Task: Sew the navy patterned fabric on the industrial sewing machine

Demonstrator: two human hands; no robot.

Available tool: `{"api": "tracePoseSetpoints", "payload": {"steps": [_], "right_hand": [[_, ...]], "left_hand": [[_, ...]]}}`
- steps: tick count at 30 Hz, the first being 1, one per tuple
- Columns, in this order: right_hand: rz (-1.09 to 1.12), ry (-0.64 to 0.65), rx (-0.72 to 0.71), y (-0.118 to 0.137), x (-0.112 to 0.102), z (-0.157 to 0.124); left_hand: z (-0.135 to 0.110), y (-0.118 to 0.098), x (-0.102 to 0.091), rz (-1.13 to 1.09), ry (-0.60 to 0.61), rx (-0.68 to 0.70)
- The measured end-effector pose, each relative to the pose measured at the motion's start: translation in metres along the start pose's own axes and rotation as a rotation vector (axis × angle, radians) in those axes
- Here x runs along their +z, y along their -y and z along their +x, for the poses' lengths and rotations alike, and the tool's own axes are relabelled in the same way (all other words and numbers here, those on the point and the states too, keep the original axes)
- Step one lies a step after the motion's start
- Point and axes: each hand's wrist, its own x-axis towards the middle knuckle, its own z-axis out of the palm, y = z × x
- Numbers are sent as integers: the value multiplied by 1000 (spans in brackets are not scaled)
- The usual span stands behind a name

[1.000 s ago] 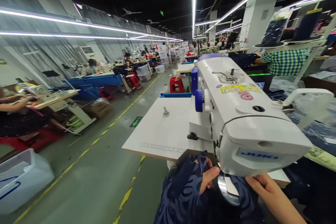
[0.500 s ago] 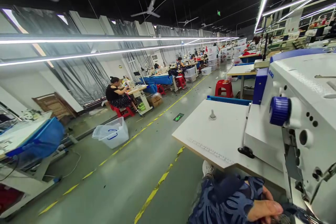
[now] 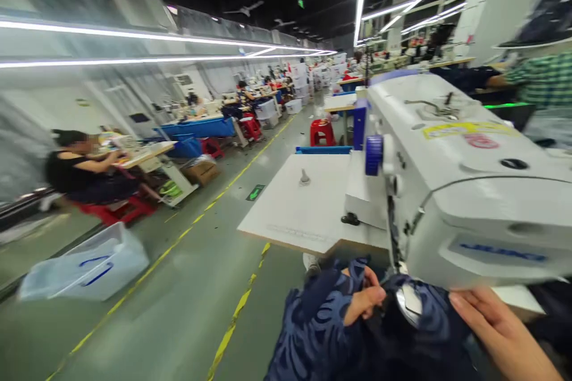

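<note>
Navy patterned fabric spreads across the lower middle and under the head of a white sewing machine. My left hand is closed on this fabric, thumb pressed against fingers, left of the machine's needle area. On the other side my right hand lies with fingers stretched out at the fabric's right part, just below the machine head. Between the hands a shiny metal plate shows through the dark cloth. The needle itself is hidden behind the machine head.
The machine's white table extends ahead, with a small grey peg on it. A clear plastic bin stands on the floor at left, near a seated person. Another person's checked sleeve is at far right.
My view has swung right, bringing the machine's front and my right hand into sight. My left hand still pinches the navy fabric.
</note>
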Motion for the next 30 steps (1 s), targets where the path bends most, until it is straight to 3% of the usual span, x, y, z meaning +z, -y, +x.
{"api": "tracePoseSetpoints", "payload": {"steps": [6, 8, 12, 16, 18, 20, 21, 26, 28, 30], "right_hand": [[-15, 35, -112, 22, -28, -27], [-64, 51, -105, 19, -45, -34], [-249, 131, 109, -25, -94, -44], [-590, 167, 238, -94, -125, -47], [-665, 131, 226, -109, -116, -47], [-645, 131, 181, -99, -91, -46], [-600, 161, 140, -85, -74, -46], [-284, 557, -22, 4, 3, -35], [-259, 671, -41, 21, 15, -31], [-309, 667, -18, 25, 14, -28]], "left_hand": [[-4, 9, -7, 81, 183, -60], [-5, 15, -8, 14, 150, -48], [-5, 23, -5, -181, 88, -130], [-6, 24, 2, -319, 223, -232], [-7, 24, 8, -319, 316, -243], [-9, 25, 15, -300, 405, -265], [-11, 27, 19, -292, 442, -284], [-19, 44, 42, -279, 644, -410], [-22, 48, 44, -244, 724, -455], [-22, 43, 39, -177, 758, -461]]}}
